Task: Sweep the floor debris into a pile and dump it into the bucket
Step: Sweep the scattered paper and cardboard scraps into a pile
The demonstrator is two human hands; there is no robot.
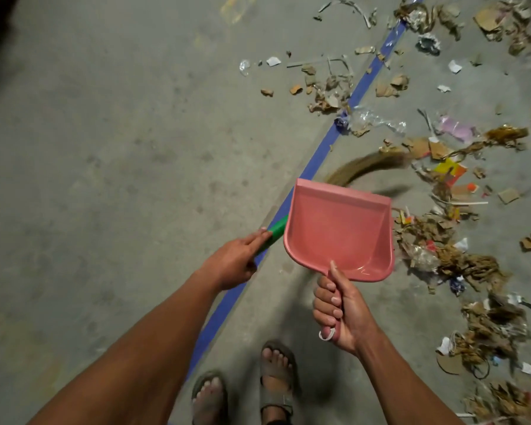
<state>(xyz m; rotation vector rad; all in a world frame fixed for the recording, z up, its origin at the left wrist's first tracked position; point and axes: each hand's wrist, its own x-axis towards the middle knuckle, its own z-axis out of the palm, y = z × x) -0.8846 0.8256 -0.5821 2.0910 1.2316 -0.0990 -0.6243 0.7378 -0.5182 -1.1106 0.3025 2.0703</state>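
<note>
My right hand (339, 311) grips the handle of a pink dustpan (337, 231), held above the floor with its mouth pointing away from me. My left hand (233, 260) grips the green handle (273, 233) of a broom. The handle runs behind the dustpan, and the blurred straw bristles (371, 165) come out beyond the pan's far edge, beside the debris. Scattered debris (460, 262) of torn cardboard, paper scraps and plastic wrappers covers the floor on the right. No bucket is in view.
A blue tape line (325, 145) runs diagonally across the grey concrete floor (120, 148) from top right to bottom centre. My two sandalled feet (246, 391) stand at the bottom edge. Left of the line the concrete shows only stains.
</note>
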